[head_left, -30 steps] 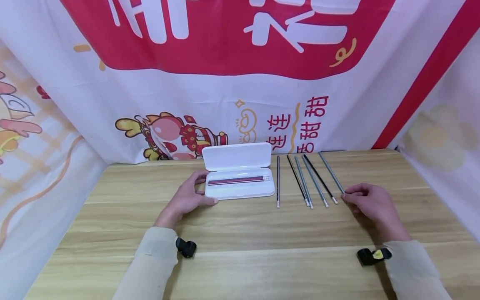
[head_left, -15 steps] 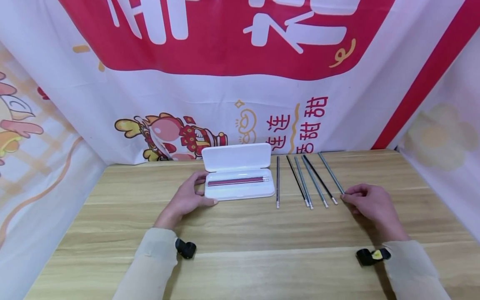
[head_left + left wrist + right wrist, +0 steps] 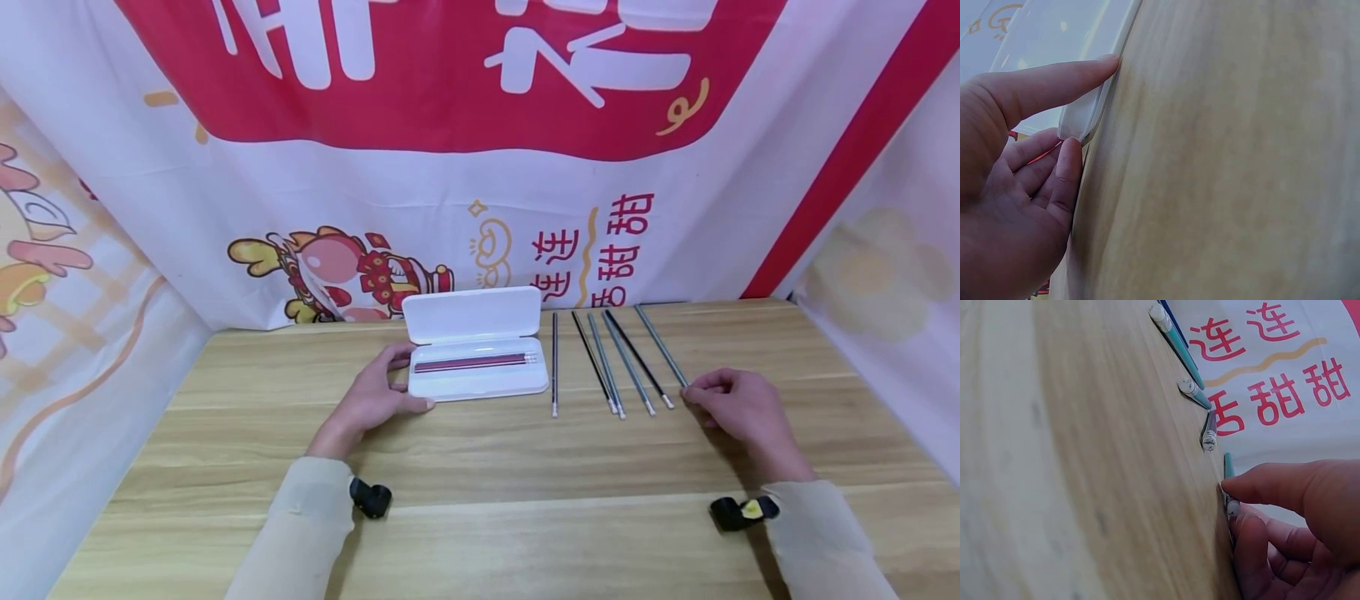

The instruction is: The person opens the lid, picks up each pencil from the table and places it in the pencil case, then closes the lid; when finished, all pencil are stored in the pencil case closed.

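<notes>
An open white pencil case (image 3: 480,391) lies near the back of the table, lid raised, with several dark red pencils (image 3: 471,362) inside. My left hand (image 3: 372,395) grips its left end; in the left wrist view the thumb (image 3: 1063,83) lies along the front edge and a fingertip touches the corner. At the right, my right hand (image 3: 738,403) pinches the eraser end of a blue-green pencil (image 3: 660,343) that lies on the table. In the right wrist view thumb and finger close round the white eraser (image 3: 1233,506).
Between case and right hand lie several loose pencils: a dark one (image 3: 555,362) beside the case, then a fanned group of black (image 3: 641,358) and blue-green (image 3: 628,362) ones. A printed cloth (image 3: 420,183) hangs behind the wooden table (image 3: 525,475).
</notes>
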